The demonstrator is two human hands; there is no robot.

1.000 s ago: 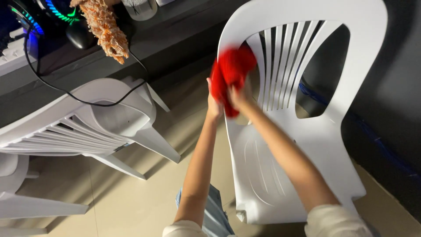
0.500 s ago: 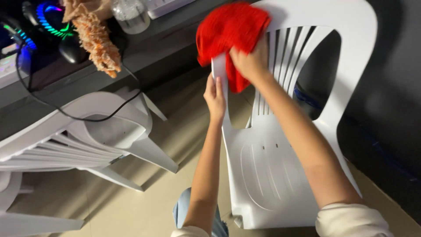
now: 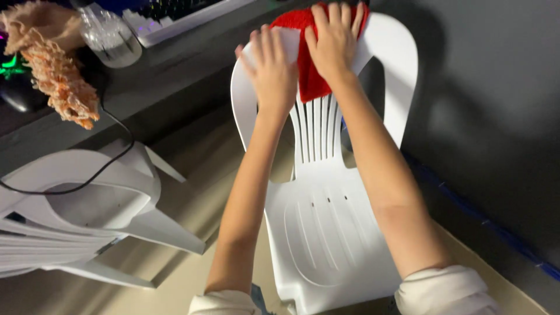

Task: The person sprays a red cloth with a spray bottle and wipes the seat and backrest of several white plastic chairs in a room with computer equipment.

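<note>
At twelve o'clock in the head view, the right hand [image 3: 333, 36] lies flat with fingers spread on a red cloth [image 3: 309, 70] draped over the top rail of a white plastic chair [image 3: 326, 221], pressing it rather than pinching it, while the left hand [image 3: 269, 64] rests open-palmed on the bare rail at eleven o'clock, gripping nothing. Judging by its folds, the cloth is soft, light and limp, best bunched in the fingers or held under a flat palm; the chair looks light, stiff and smooth, best steadied at its rail. At nine o'clock stand stacked white chairs [image 3: 76, 221] below a dark desk [image 3: 146, 87].
</note>
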